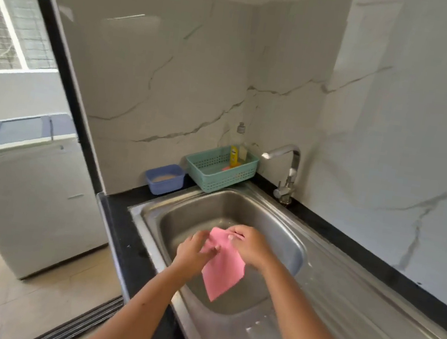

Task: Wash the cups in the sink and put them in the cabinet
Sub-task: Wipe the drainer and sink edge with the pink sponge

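1. I see both hands held over the sink (242, 208), a steel basin set into the black counter (119, 219) in the corner of a marble-tiled wall (172, 76).
2. The left hand (191, 254) grips the left edge of a pink cloth (223, 274). Its fingers (202, 237) are curled in and pinch the fabric.
3. The right hand (253, 248) holds the cloth's upper corner, with its fingers (237, 233) bent over the top edge and clamped on it.
4. The cloth hangs between the two hands above the basin, with its lower corner pointing down towards the bottom. I cannot tell whether it touches the steel.
5. The hands and cloth hide the basin floor behind them, so I cannot say what lies there.
6. The tap (288, 172) stands at the back right corner of the sink, with its spout turned left over the basin.
7. A ribbed draining board (368, 319) runs off to the right of the basin.
8. A green basket (215, 181) sits at the sink's back edge, with a yellow bottle (233, 155) upright inside it.
9. A small blue tub (165, 179) sits just left of the basket on the counter.
10. A washing machine (27, 185) stands on the floor to the left, beyond the counter's end.
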A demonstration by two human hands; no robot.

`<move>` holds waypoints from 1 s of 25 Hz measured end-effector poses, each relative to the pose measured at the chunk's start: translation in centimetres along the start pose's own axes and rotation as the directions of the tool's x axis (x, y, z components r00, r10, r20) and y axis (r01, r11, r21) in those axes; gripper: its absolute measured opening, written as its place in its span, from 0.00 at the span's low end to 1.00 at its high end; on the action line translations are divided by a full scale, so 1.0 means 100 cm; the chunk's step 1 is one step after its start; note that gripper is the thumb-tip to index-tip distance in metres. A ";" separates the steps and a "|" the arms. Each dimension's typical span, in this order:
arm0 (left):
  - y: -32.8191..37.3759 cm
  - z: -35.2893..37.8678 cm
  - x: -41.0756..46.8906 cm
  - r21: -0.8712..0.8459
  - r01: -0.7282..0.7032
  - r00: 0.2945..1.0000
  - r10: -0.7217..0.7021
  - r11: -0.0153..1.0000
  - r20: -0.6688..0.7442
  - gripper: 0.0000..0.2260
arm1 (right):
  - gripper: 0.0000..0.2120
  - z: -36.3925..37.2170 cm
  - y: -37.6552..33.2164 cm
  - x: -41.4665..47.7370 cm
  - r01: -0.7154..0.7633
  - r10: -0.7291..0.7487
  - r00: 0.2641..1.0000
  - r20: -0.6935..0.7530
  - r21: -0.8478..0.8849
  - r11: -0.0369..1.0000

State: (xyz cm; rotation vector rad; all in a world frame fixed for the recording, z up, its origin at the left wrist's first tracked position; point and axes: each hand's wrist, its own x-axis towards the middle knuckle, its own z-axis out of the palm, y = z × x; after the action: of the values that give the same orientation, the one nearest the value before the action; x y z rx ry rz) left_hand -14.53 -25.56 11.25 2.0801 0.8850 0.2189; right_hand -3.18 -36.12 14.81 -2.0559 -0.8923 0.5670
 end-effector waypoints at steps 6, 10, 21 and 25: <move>0.058 0.010 0.020 -0.217 -0.160 0.974 0.189 0.963 0.122 0.11 | 0.12 -0.068 0.030 -0.021 -0.028 0.057 0.991 -0.119 0.231 0.973; 0.089 0.009 0.020 -0.477 -0.003 0.939 0.167 0.879 0.302 0.09 | 0.25 -0.088 0.038 -0.026 -0.009 0.006 0.901 -0.433 -0.003 1.000; 0.099 0.011 0.040 -0.448 -0.176 0.962 0.251 0.877 0.112 0.07 | 0.06 -0.076 0.032 -0.032 -0.003 0.090 0.937 -0.338 0.251 0.968; 0.093 0.001 0.043 -0.314 -0.351 0.926 0.377 0.882 0.023 0.07 | 0.09 -0.084 0.023 -0.037 0.016 0.071 0.945 -0.319 0.263 0.965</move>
State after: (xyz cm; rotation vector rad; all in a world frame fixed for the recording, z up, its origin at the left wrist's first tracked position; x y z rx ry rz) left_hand -6.55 -26.48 17.63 1.9295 0.3695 0.4374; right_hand 0.81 -44.06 18.09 -1.8512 -0.5609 0.3244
